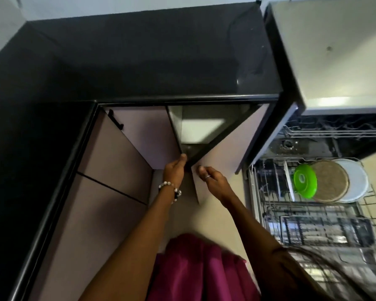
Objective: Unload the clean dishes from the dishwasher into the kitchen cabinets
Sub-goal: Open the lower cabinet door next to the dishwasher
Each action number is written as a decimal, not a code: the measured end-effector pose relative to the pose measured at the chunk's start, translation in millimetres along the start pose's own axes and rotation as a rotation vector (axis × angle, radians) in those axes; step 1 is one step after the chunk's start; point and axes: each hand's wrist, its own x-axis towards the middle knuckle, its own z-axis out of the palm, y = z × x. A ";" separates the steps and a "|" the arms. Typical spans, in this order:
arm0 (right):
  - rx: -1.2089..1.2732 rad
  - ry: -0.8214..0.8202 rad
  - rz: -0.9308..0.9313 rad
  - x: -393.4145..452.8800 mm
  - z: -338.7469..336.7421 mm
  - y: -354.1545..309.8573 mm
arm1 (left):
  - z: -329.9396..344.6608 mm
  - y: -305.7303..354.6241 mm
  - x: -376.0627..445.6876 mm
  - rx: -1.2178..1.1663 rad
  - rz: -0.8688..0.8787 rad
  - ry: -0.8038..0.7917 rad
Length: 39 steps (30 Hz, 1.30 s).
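Below the black countertop (139, 61) a lower cabinet stands open, with a white shelf (200, 131) showing inside. My left hand (175, 170) grips the free edge of the left cabinet door (148, 135). My right hand (211, 179) pinches the edge of the right cabinet door (230, 144), thumb on top. Neither hand carries a dish. To the right, the dishwasher's lower rack (258, 192) is pulled out. A green lid (304, 181), a brown plate (330, 181) and a white plate (356, 179) stand on edge in it.
The dishwasher's pale top (334, 51) juts out at upper right, with its upper rack (334, 132) beneath. More pink cabinet fronts (109, 170) run down the left under the counter's black edge. My magenta clothing (193, 268) hangs at the bottom over beige floor.
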 end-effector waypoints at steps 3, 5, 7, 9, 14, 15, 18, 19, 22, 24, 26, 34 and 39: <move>0.033 0.045 0.012 -37.2 -21.0 22.2 | 19.7 -10.6 -35.6 0.133 0.004 -0.099; 0.027 0.074 0.014 -57.9 -35.2 36.2 | 37.2 -16.1 -58.5 0.178 0.039 -0.147; 0.031 0.095 0.041 -75.8 -53.6 53.3 | 56.7 -19.6 -86.1 0.180 0.086 -0.189; 0.027 0.096 0.058 -86.7 -73.9 69.5 | 75.5 -24.0 -107.9 0.200 0.140 -0.199; 0.055 0.090 0.110 -102.3 -128.3 96.9 | 123.5 -21.5 -151.5 0.278 0.220 -0.277; 0.066 0.105 0.124 -105.7 -138.1 99.3 | 132.7 -20.6 -159.7 0.255 0.212 -0.306; 0.081 0.177 0.126 -111.3 -163.3 107.9 | 156.8 -21.1 -176.8 0.172 0.178 -0.384; 0.066 0.194 0.134 -111.6 -169.8 110.4 | 163.7 -22.4 -180.4 0.161 0.174 -0.424; 0.049 0.206 0.154 -100.7 -192.4 133.6 | 180.1 -18.6 -196.4 0.237 0.210 -0.587; 0.044 0.207 0.183 -94.5 -205.1 146.4 | 186.1 -15.7 -204.2 0.342 0.226 -0.658; 0.040 0.179 0.179 -100.0 -213.1 139.6 | 190.8 -17.6 -203.1 0.410 0.225 -0.684; 0.096 0.208 0.179 -121.6 -208.5 115.0 | 194.9 -0.7 -204.7 0.431 0.174 -0.634; 0.131 0.240 0.185 -131.9 -213.4 105.4 | 202.8 8.5 -195.8 0.366 0.215 -0.185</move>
